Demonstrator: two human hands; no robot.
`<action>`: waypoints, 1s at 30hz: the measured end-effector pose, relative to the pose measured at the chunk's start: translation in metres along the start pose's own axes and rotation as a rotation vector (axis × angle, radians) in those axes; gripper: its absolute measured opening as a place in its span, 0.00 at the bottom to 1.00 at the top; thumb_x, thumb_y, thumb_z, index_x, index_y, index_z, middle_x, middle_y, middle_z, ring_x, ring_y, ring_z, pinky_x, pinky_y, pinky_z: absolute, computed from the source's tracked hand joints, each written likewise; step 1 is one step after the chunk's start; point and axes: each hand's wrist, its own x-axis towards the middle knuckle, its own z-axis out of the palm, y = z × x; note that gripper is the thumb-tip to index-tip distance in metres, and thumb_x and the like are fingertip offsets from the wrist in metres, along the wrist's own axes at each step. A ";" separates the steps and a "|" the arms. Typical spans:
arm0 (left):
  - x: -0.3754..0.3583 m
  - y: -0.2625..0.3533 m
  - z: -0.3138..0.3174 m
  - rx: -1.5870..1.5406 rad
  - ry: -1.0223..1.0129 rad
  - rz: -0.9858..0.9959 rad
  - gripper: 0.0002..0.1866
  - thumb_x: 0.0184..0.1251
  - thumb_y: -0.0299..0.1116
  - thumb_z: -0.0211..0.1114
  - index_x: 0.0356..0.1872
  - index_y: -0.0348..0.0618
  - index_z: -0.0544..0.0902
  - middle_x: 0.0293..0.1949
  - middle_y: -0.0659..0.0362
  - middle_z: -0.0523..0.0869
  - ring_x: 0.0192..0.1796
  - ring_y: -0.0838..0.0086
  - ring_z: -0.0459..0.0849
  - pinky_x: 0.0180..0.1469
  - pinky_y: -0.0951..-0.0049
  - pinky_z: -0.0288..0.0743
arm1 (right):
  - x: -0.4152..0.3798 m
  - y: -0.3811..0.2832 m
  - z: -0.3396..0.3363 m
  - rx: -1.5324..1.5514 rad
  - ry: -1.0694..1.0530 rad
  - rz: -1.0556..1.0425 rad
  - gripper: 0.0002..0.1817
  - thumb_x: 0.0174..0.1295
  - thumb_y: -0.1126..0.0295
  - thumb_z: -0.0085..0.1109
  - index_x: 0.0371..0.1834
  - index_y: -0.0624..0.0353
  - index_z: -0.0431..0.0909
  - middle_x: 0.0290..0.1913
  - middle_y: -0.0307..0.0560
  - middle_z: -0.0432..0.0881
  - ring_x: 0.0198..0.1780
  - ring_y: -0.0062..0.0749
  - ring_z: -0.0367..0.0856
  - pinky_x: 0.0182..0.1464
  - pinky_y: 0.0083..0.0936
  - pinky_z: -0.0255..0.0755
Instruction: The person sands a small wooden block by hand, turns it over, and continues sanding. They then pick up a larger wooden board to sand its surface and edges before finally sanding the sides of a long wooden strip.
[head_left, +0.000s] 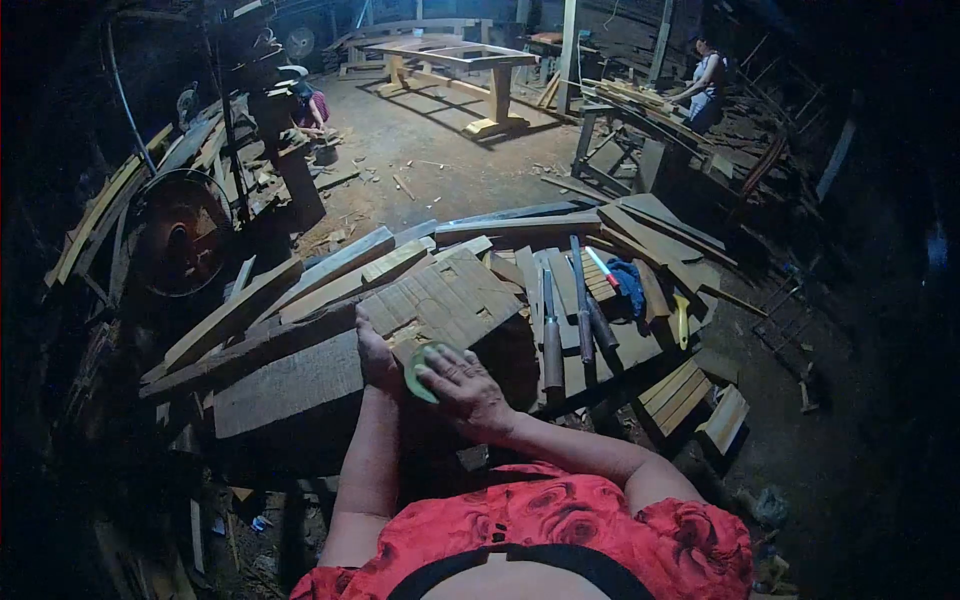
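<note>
A wooden panel made of joined strips, with small notches in its face, lies at a slant on the bench in front of me. My left hand is at its near left corner, gripping the edge with the fingers pointing up; the thumb is hard to make out. Under my right hand is a flat round green disc, perhaps a sanding disc. The fingers lie over it and press it against the panel's near edge. A thick rough beam lies left of my left hand.
Right of the panel lie chisels, a long file-like tool, a red-and-white marker, blue cloth and a yellow-handled brush. Planks line the bench's far side. Two people work farther off near a large wooden frame.
</note>
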 end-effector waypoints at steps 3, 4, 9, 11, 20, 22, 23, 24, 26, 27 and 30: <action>0.001 0.007 0.002 0.001 0.017 -0.077 0.37 0.57 0.52 0.63 0.66 0.49 0.63 0.59 0.54 0.73 0.58 0.61 0.74 0.59 0.62 0.70 | 0.009 0.019 -0.010 0.054 -0.016 -0.129 0.21 0.56 0.66 0.58 0.55 0.51 0.75 0.61 0.53 0.71 0.64 0.43 0.67 0.64 0.45 0.57; -0.001 0.009 0.004 -0.004 0.028 -0.100 0.41 0.53 0.51 0.69 0.67 0.50 0.62 0.59 0.54 0.74 0.58 0.61 0.75 0.59 0.62 0.71 | 0.012 0.045 -0.004 0.281 0.124 -0.145 0.20 0.53 0.70 0.57 0.52 0.55 0.76 0.57 0.52 0.75 0.60 0.43 0.71 0.63 0.42 0.59; -0.026 0.011 0.054 -0.046 -0.044 -0.100 0.35 0.69 0.61 0.31 0.61 0.42 0.67 0.57 0.49 0.74 0.57 0.55 0.74 0.58 0.53 0.70 | 0.037 0.148 -0.005 -0.012 0.099 0.343 0.24 0.57 0.65 0.51 0.58 0.60 0.70 0.60 0.61 0.70 0.60 0.53 0.69 0.62 0.37 0.61; -0.024 0.012 0.054 -0.079 -0.048 -0.119 0.35 0.69 0.61 0.31 0.61 0.42 0.67 0.56 0.49 0.75 0.56 0.55 0.75 0.58 0.54 0.70 | 0.059 0.093 -0.029 -0.023 -0.055 0.393 0.25 0.58 0.64 0.51 0.59 0.60 0.70 0.61 0.62 0.69 0.61 0.54 0.67 0.64 0.37 0.59; -0.021 0.010 0.050 -0.041 -0.078 0.029 0.31 0.71 0.58 0.32 0.58 0.45 0.69 0.55 0.52 0.76 0.56 0.59 0.76 0.59 0.56 0.70 | 0.052 0.087 0.015 0.212 0.092 -0.098 0.16 0.52 0.79 0.54 0.47 0.61 0.77 0.58 0.53 0.73 0.59 0.45 0.72 0.61 0.33 0.65; -0.023 0.013 0.051 -0.026 -0.099 -0.016 0.33 0.70 0.60 0.31 0.60 0.44 0.66 0.56 0.52 0.75 0.57 0.58 0.75 0.59 0.55 0.70 | 0.079 0.093 -0.016 -0.081 0.131 0.104 0.11 0.57 0.73 0.53 0.42 0.60 0.77 0.52 0.52 0.76 0.55 0.47 0.73 0.56 0.34 0.68; -0.023 0.013 0.052 -0.065 -0.119 -0.060 0.35 0.69 0.62 0.31 0.62 0.43 0.65 0.57 0.50 0.74 0.57 0.57 0.75 0.59 0.54 0.70 | 0.080 0.156 0.023 -0.168 0.304 0.016 0.12 0.61 0.65 0.51 0.42 0.60 0.75 0.43 0.55 0.76 0.49 0.49 0.73 0.49 0.38 0.69; -0.022 0.013 0.053 -0.102 -0.144 -0.104 0.37 0.69 0.63 0.31 0.63 0.42 0.64 0.57 0.49 0.73 0.56 0.56 0.75 0.59 0.52 0.69 | 0.085 0.148 0.019 -0.167 0.303 0.014 0.12 0.61 0.65 0.51 0.42 0.60 0.75 0.43 0.55 0.76 0.49 0.49 0.73 0.49 0.38 0.69; -0.014 0.007 0.043 -0.091 -0.135 -0.067 0.38 0.67 0.65 0.31 0.63 0.44 0.64 0.59 0.49 0.72 0.57 0.55 0.74 0.59 0.50 0.69 | 0.107 0.106 0.004 0.077 -0.138 0.490 0.21 0.62 0.65 0.46 0.58 0.59 0.70 0.55 0.62 0.73 0.58 0.55 0.69 0.60 0.41 0.62; -0.011 0.005 0.040 -0.077 -0.081 -0.015 0.36 0.68 0.64 0.31 0.62 0.45 0.64 0.58 0.49 0.72 0.56 0.55 0.75 0.58 0.50 0.70 | 0.107 0.082 0.011 0.141 -0.078 0.475 0.21 0.62 0.64 0.47 0.58 0.57 0.70 0.57 0.59 0.73 0.59 0.54 0.69 0.60 0.38 0.63; -0.018 0.013 0.044 -0.173 -0.032 -0.019 0.32 0.70 0.61 0.32 0.62 0.49 0.65 0.57 0.51 0.73 0.54 0.56 0.77 0.55 0.52 0.72 | 0.096 0.056 0.054 0.239 0.086 -0.123 0.24 0.55 0.64 0.60 0.56 0.56 0.74 0.53 0.57 0.76 0.57 0.47 0.73 0.55 0.35 0.67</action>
